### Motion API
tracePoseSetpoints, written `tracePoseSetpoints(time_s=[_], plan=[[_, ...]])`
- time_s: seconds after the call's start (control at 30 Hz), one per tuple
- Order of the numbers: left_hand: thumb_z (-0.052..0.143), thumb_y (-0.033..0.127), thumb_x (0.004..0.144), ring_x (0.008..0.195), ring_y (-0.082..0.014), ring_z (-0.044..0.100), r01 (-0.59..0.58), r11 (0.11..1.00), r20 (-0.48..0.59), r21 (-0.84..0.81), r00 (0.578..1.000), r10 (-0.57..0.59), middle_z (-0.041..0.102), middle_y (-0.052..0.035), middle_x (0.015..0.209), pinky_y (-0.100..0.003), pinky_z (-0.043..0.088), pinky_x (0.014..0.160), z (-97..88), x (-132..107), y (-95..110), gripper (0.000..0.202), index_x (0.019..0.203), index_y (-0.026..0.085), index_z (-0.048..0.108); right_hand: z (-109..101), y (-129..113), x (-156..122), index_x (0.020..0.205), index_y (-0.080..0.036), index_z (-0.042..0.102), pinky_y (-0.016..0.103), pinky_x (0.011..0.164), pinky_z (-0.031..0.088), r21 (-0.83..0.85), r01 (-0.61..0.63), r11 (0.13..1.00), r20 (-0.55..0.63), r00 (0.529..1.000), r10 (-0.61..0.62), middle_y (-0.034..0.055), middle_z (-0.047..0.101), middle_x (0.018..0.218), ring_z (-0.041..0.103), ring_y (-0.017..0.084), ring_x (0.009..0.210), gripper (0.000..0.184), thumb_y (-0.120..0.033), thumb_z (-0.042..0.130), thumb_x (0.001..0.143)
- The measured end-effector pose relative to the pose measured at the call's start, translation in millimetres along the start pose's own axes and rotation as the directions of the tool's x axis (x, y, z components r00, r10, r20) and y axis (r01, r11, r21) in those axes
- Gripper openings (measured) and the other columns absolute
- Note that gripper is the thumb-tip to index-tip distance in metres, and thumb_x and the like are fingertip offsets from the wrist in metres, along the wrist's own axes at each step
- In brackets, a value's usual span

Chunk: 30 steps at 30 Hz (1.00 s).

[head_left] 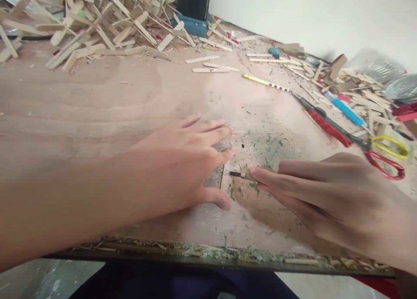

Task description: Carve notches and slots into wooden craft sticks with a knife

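My left hand (195, 156) lies palm down on the wooden table with its fingers spread. Between its thumb and index finger, a thin pale strip of wood (225, 177) with a dark edge shows; the hand covers part of it. In a pinch, my right hand (319, 195) holds what looks like a slim craft knife (237, 174), with a dark blade and a metal collar. Its tip touches or hovers just over the strip; I cannot tell which. My fingers hide most of the handle. Green shavings (269, 160) are scattered around the tip.
Loose craft sticks (120, 21) pile up at the back left, more (368, 103) at the right. A yellow pencil (265, 83), red-handled pliers (329, 123), scissors (387, 158) and a blue-handled tool (345, 108) lie right. A black object (193, 1) stands behind. Scraps line the front edge (182, 252).
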<state>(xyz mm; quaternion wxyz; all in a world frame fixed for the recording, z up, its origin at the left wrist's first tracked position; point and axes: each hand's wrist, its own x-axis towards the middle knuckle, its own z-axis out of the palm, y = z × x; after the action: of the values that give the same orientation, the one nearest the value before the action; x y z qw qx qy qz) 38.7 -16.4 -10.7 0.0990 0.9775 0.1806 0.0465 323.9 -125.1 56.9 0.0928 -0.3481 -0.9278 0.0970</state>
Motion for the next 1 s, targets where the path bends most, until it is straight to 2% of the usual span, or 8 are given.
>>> tracePoseSetpoints(time_s=[0.07, 0.27, 0.5, 0.7, 0.77, 0.87, 0.93, 1.0], plan=[[0.083, 0.094, 0.105, 0.18, -0.0503, 0.057, 0.008, 1.0, 0.027, -0.009, 1.0, -0.008, 0.062, -0.0257, 0.189, -0.067, 0.047, 0.15, -4.8, 2, 2, 0.095, 0.16, 0.017, 0.086, 0, 1, -1, 0.14, -0.014, 0.071, 0.038, 0.055, 0.025, -0.034, 0.006, 0.999, 0.014, 1.0, -0.006, -0.0047, 0.051, 0.086, 0.036, 0.016, 0.062, 0.024, -0.015, 0.049, 0.132], [0.082, 0.095, 0.106, 0.182, -0.0508, 0.055, 0.021, 1.0, 0.044, -0.023, 0.999, -0.02, 0.06, -0.0269, 0.191, -0.069, 0.045, 0.151, -5.9, 3, 4, 0.099, 0.163, 0.015, 0.084, -1, 0, 0, 0.146, -0.011, 0.072, 0.037, 0.054, 0.028, -0.025, -0.024, 0.999, -0.003, 1.0, 0.024, -0.0054, 0.051, 0.085, 0.043, 0.014, 0.06, 0.028, -0.015, 0.049, 0.131], [0.082, 0.096, 0.105, 0.183, -0.0484, 0.054, 0.021, 0.999, 0.032, -0.029, 0.999, -0.02, 0.061, -0.0253, 0.19, -0.066, 0.044, 0.152, -3.4, 2, 1, 0.096, 0.161, 0.017, 0.085, -1, 5, -2, 0.144, -0.014, 0.073, 0.037, 0.056, 0.032, -0.027, -0.008, 1.0, 0.027, 1.0, 0.009, -0.0037, 0.061, 0.086, 0.047, 0.014, 0.059, 0.028, -0.016, 0.049, 0.131], [0.084, 0.094, 0.106, 0.18, -0.0458, 0.059, -0.015, 1.0, -0.103, -0.012, 0.995, 0.014, 0.067, -0.0264, 0.185, -0.061, 0.048, 0.15, 6.6, -2, 1, 0.092, 0.154, 0.016, 0.088, -5, 13, 4, 0.148, -0.016, 0.071, 0.036, 0.059, 0.04, 0.006, 0.03, 1.0, 0.048, 0.998, -0.03, -0.0006, 0.076, 0.095, 0.067, 0.013, 0.066, 0.028, -0.016, 0.049, 0.131], [0.084, 0.093, 0.106, 0.183, -0.0458, 0.056, -0.006, 1.0, -0.051, -0.02, 0.999, 0.005, 0.062, -0.0268, 0.189, -0.06, 0.045, 0.152, 5.9, -1, 1, 0.093, 0.158, 0.017, 0.087, -5, 12, 7, 0.143, -0.017, 0.072, 0.034, 0.061, 0.044, 0.032, 0.03, 0.999, 0.051, 0.998, -0.031, 0.001, 0.08, 0.099, 0.071, 0.013, 0.069, 0.028, -0.012, 0.048, 0.129], [0.086, 0.096, 0.102, 0.186, -0.0486, 0.05, 0.026, 0.999, 0.028, -0.039, 0.999, -0.025, 0.055, -0.0276, 0.193, -0.063, 0.04, 0.155, 2.2, 2, 1, 0.099, 0.161, 0.017, 0.086, -6, 8, 12, 0.125, -0.017, 0.076, 0.034, 0.057, 0.041, 0.05, 0.01, 0.999, 0.037, 0.999, -0.012, 0.0003, 0.077, 0.09, 0.065, 0.013, 0.062, 0.03, -0.01, 0.047, 0.127], [0.086, 0.096, 0.102, 0.187, -0.0496, 0.047, 0.037, 0.998, 0.038, -0.046, 0.999, -0.035, 0.052, -0.0284, 0.195, -0.066, 0.038, 0.156, 0.1, 4, 1, 0.1, 0.162, 0.017, 0.086, -5, 7, 11, 0.128, -0.014, 0.078, 0.034, 0.055, 0.039, 0.023, 0.015, 1.0, 0.032, 0.999, -0.015, -0.0001, 0.074, 0.086, 0.061, 0.013, 0.06, 0.032, -0.01, 0.046, 0.127], [0.087, 0.095, 0.102, 0.188, -0.05, 0.046, 0.042, 0.998, 0.054, -0.052, 0.998, -0.039, 0.051, -0.0289, 0.196, -0.067, 0.037, 0.156, -1.4, 5, 1, 0.1, 0.164, 0.016, 0.085, -4, 10, 6, 0.14, -0.011, 0.076, 0.033, 0.056, 0.04, -0.029, 0.044, 0.999, 0.031, 0.999, -0.043, 0.0007, 0.076, 0.088, 0.064, 0.014, 0.062, 0.034, -0.008, 0.045, 0.127]])
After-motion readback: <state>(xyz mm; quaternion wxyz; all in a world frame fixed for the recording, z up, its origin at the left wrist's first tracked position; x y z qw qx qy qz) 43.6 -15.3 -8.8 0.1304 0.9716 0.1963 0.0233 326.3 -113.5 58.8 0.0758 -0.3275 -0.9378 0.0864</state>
